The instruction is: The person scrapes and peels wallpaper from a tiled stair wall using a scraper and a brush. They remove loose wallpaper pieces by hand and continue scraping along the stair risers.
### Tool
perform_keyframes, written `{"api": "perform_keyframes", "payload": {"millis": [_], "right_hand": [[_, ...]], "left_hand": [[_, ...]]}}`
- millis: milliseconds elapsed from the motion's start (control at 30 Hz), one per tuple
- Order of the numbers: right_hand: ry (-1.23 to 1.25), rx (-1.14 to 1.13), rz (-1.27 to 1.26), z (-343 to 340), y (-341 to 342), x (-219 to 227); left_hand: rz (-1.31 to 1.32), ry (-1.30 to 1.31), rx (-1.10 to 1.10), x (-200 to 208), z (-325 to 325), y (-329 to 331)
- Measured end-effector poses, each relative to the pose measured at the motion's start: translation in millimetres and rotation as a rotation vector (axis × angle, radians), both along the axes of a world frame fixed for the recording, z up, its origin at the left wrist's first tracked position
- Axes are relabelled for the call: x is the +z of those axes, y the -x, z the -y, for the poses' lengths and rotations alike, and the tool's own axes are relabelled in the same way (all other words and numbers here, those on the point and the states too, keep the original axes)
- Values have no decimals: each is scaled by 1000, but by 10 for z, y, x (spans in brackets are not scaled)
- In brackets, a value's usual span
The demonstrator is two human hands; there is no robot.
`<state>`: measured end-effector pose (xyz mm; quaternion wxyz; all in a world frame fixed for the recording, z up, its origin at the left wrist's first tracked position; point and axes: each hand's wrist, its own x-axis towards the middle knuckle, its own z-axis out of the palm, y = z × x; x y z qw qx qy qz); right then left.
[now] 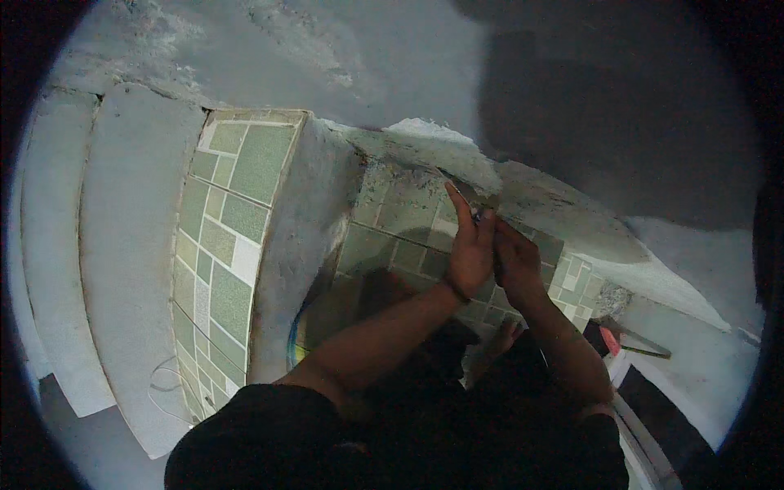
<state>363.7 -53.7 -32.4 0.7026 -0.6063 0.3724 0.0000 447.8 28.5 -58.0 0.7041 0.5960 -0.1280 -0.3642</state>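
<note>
Both of my hands are held close together in front of me, near the foot of a grey wall (392, 61) with flaking plaster. My left hand (471, 251) points upward, with a finger stretched along a thin, flat tool (464, 196) that looks like a scraper. Beside it, my right hand (518, 260) has its fingers curled in toward the same spot. What the right fingers grip is mostly hidden and dark. The tool's tip reaches toward the rough lower edge (429, 159) of the wall.
Below the hands lies a green tiled floor (363, 249). To the left rises a step with a tiled top (222, 233), and more grey steps (131, 220) follow. My bare foot (496, 347) shows under my arms. A red item (609, 340) lies at the right.
</note>
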Motion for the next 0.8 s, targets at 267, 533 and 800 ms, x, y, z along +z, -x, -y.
{"api": "perform_keyframes", "payload": {"millis": [267, 533, 800], "right_hand": [[232, 25, 161, -85, -15, -176], [340, 136, 153, -51, -98, -188], [76, -118, 52, -65, -211, -231]], "left_hand": [[-23, -167, 15, -24, -8, -27], [198, -162, -3, -170, -69, -83], [108, -136, 53, -68, -61, -143]]}}
